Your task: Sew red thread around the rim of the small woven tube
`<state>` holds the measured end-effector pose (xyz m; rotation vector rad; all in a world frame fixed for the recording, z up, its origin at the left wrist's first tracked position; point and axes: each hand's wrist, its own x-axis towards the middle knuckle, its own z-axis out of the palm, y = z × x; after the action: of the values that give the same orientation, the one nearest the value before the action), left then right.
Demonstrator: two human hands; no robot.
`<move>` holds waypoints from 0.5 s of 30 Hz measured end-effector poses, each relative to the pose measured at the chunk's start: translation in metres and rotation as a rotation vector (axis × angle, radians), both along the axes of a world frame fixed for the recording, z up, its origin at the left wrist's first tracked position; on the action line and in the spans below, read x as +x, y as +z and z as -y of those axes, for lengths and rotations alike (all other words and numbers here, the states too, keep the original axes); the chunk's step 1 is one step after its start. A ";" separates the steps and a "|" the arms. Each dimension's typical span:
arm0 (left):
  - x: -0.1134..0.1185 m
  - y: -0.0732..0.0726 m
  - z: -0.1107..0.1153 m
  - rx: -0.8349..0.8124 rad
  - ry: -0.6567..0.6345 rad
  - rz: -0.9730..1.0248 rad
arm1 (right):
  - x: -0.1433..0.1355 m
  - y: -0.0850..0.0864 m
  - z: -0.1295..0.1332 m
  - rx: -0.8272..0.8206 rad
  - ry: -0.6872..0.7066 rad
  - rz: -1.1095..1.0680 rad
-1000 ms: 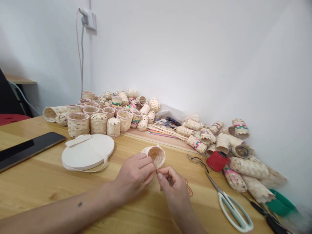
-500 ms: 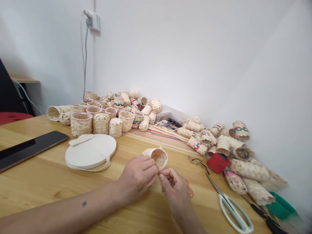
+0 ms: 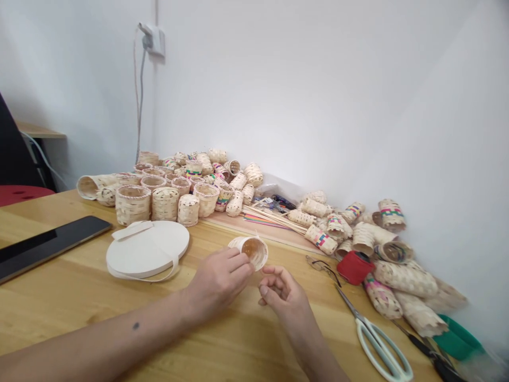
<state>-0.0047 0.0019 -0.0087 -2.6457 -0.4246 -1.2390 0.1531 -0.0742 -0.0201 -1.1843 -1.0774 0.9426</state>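
Note:
A small woven bamboo basket point(image 3: 257, 253) lies on its side in my left hand point(image 3: 222, 276), its open mouth facing right and towards me. The fingers of my left hand are closed round its near side and rim. Just below the mouth is my right hand point(image 3: 284, 294), apart from the rim. Its index finger is lifted and the thumb stands away from it, while the other fingers curl loosely. No thread shows between them.
A flat white roll of strip point(image 3: 149, 249) and a dark phone point(image 3: 55, 241) lie on the left. Woven baskets point(image 3: 133, 204) stand along the back, more point(image 3: 405, 276) pile at right. Glasses point(image 3: 322, 263), a red object point(image 3: 355, 267) and white-handled scissors point(image 3: 382, 345) lie right of my hands.
My left hand and the basket have shifted slightly left. My right hand's fingers have parted and come off the rim. The red thread beside my right hand is out of sight.

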 end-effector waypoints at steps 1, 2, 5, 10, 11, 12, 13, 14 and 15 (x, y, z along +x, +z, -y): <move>0.001 -0.001 0.001 -0.005 0.005 0.009 | -0.001 -0.001 0.000 0.013 -0.011 -0.010; 0.002 -0.002 0.002 -0.005 0.003 0.017 | -0.001 -0.001 0.000 0.026 -0.017 -0.014; 0.006 -0.006 0.005 0.018 -0.029 -0.009 | 0.001 -0.002 0.000 0.052 -0.029 0.017; 0.008 -0.008 0.004 0.040 -0.078 -0.129 | 0.018 0.011 0.005 0.170 -0.193 0.510; 0.008 -0.007 0.004 0.044 -0.082 -0.140 | 0.021 0.014 0.006 0.228 -0.244 0.642; 0.008 -0.006 0.005 0.048 -0.086 -0.149 | 0.024 0.017 0.007 0.273 -0.274 0.752; 0.007 -0.004 0.006 0.056 -0.093 -0.150 | 0.025 0.018 0.008 0.293 -0.276 0.831; 0.007 -0.003 0.007 0.066 -0.104 -0.148 | 0.026 0.018 0.009 0.285 -0.254 0.875; 0.008 -0.002 0.009 0.075 -0.116 -0.145 | 0.025 0.018 0.010 0.253 -0.219 0.890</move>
<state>0.0030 -0.0069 -0.0102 -2.7063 -0.2000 -1.0620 0.1782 -0.0840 -0.0019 -1.5014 -1.6535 0.0565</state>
